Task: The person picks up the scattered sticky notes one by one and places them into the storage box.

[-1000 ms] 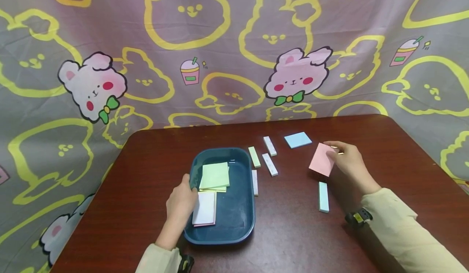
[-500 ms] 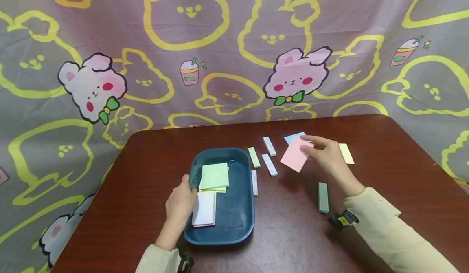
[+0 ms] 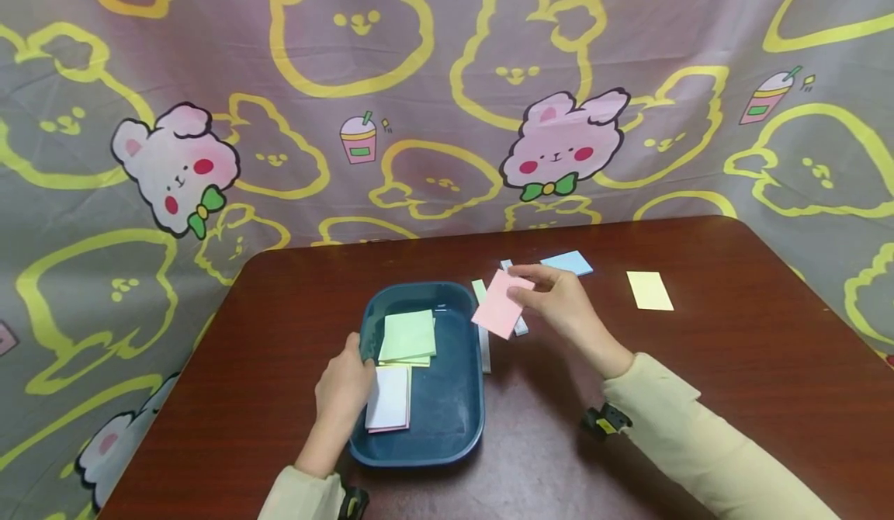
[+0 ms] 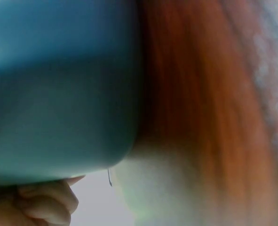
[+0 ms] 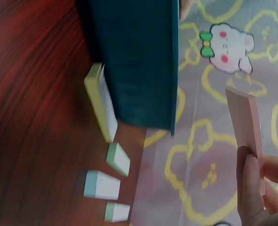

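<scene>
My left hand [image 3: 344, 376] grips the left rim of a dark blue plastic tray [image 3: 447, 459]; blurred in the left wrist view, its curled fingers [image 4: 49, 202] meet the tray's edge. Inside the tray lie a light green sticky note pad [image 3: 408, 334], with yellow showing beneath, and a white pad [image 3: 387, 398] over pink and yellow ones. My right hand [image 3: 569, 310] pinches a pink sticky note pad [image 3: 499, 306] between thumb and fingers, raised above the table just right of the tray. In the right wrist view the pink pad [image 5: 244, 120] stands nearly edge-on.
Several narrow sticky note strips [image 5: 118, 158] lie along the tray's right side, partly covered by the pink pad in the head view. Farther off are a blue pad [image 3: 574, 262] and a yellow pad [image 3: 649, 290]. A patterned cloth [image 3: 433, 116] hangs behind the table [image 3: 768, 334].
My right hand has carried the pink pad leftward towards the tray, uncovering the yellow pad. The forearm now hides the teal strip. My left hand and the tray stay put.
</scene>
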Action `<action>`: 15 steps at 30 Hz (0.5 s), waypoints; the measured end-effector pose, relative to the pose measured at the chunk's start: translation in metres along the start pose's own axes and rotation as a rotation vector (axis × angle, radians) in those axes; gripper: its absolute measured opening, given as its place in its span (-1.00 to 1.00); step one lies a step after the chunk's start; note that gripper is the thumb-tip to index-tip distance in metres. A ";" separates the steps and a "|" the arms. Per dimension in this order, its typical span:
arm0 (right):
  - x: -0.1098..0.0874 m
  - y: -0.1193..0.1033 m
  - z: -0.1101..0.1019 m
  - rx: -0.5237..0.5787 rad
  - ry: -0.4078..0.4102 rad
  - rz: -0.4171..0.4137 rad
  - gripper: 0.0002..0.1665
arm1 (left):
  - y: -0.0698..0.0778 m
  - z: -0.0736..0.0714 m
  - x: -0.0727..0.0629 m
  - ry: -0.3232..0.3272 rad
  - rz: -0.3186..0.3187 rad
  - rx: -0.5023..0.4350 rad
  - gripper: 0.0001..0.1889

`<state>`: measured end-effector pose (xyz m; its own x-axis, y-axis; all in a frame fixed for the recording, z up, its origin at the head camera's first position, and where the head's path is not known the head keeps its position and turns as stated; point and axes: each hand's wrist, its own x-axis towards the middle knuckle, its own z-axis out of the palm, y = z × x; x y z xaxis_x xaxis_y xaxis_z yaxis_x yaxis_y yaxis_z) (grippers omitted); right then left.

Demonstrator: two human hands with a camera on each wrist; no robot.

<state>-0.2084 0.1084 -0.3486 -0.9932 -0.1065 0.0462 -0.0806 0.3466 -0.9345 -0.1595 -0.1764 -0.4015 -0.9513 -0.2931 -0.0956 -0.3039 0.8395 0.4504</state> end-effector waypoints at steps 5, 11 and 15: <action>0.000 -0.009 0.023 -0.026 -0.050 -0.001 -0.55 | 0.000 0.000 0.001 -0.006 -0.004 -0.004 -0.55; 0.000 -0.017 0.050 -0.053 -0.140 0.014 -0.54 | 0.000 0.000 0.001 -0.007 -0.004 -0.003 -0.54; 0.001 -0.018 0.065 -0.110 -0.211 -0.016 -0.52 | -0.001 -0.001 0.001 -0.004 -0.001 -0.002 -0.54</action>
<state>-0.2022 0.0417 -0.3544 -0.9532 -0.3013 -0.0254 -0.1158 0.4415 -0.8898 -0.1600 -0.1774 -0.4010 -0.9512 -0.2919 -0.0995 -0.3046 0.8383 0.4522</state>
